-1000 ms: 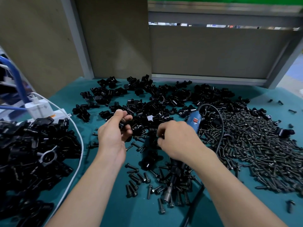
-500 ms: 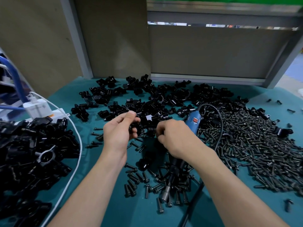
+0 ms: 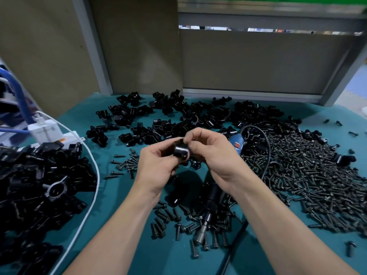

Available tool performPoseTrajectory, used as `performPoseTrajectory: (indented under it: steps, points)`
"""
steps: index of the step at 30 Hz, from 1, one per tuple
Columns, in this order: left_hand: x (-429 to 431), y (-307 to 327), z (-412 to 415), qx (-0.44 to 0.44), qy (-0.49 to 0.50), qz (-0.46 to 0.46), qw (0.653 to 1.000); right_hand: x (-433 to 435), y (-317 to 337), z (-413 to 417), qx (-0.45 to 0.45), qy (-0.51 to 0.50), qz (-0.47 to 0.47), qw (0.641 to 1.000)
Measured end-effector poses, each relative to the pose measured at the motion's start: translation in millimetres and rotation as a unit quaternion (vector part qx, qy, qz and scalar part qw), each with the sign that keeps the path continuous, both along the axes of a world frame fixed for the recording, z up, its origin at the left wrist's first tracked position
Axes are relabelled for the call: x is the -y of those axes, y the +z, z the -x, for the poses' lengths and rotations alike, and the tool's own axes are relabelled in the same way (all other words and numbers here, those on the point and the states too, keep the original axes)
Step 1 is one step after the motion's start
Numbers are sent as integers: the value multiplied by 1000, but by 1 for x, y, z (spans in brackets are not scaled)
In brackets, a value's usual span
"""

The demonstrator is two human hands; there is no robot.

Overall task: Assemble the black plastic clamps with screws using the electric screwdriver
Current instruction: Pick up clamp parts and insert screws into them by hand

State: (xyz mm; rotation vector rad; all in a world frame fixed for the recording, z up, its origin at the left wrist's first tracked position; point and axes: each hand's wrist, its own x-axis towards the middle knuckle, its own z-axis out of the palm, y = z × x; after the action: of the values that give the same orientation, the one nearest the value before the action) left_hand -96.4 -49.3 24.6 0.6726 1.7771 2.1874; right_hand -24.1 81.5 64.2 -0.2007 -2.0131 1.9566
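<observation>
Head | clamp (image 3: 181, 150) pinched between left hand (image 3: 158, 165), right hand (image 3: 213, 155)

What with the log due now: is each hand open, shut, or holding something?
Left hand: grips the black clamp.
Right hand: pinches the same clamp at its top edge.

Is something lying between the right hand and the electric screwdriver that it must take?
Nothing visible does. The electric screwdriver lies uncovered on the table below the right hand, with loose screws around its tip. That hand and the left hand hold a clamp.
</observation>
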Motion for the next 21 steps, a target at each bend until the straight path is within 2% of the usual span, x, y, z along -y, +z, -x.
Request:
performPoseTrajectory:
  steps: [3,6,9,12,14,17,19,21]
  points:
    - [1,2,2,-68,79,30,994,-4,3,-2,47,-17,-19,999]
    - [3,2,0,-140,165,110,970,-4,4,-2,82,-52,-35,995]
    - [6,0,-5,-228,211,165,936,-2,8,-3,97,-66,-192,974]
    - [6,-3,-5,-265,204,174,926,-3,12,-4,109,-51,-308,944]
    - [5,-2,-2,-217,174,170,946,-7,16,-5,111,-46,-329,937]
    - [5,1,4,-40,43,79,995,-16,18,-8,85,-41,-269,958]
    - [5,0,5,36,-28,43,998,-19,18,-9,66,-20,-236,969]
    - [4,-1,4,67,-74,40,994,-19,15,-8,54,-2,-242,969]
